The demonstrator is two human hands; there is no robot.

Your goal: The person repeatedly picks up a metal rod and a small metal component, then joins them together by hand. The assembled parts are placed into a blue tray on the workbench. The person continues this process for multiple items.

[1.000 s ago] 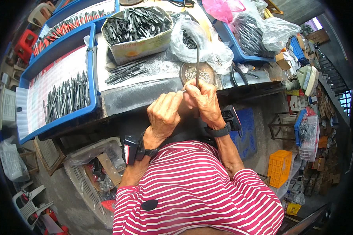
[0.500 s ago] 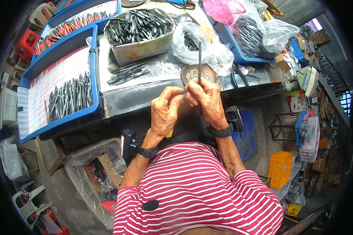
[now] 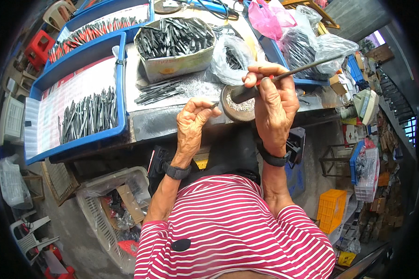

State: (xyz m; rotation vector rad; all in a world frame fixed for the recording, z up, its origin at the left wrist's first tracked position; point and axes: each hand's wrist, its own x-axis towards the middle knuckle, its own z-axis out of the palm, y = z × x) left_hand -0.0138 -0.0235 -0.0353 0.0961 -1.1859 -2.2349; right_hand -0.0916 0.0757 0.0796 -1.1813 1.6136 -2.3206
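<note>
Though aslant, dark rod (image 3: 308, 68) in right hand (image 3: 277, 104)

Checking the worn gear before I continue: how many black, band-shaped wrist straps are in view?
2: the left strap circles the wrist of the left hand, the right strap that of the right hand. Others might be hidden.

Bare right hand (image 3: 277, 104) grips long, slender dark rod (image 3: 308, 68)

The rod slants up rightward from the grip; a thick dark cylinder (image 3: 243, 95) juts leftward, partly hiding a round brown dish (image 3: 230, 112). Farther left, the bare left hand (image 3: 191, 122) pinches a small dark piece (image 3: 214, 106).
</note>
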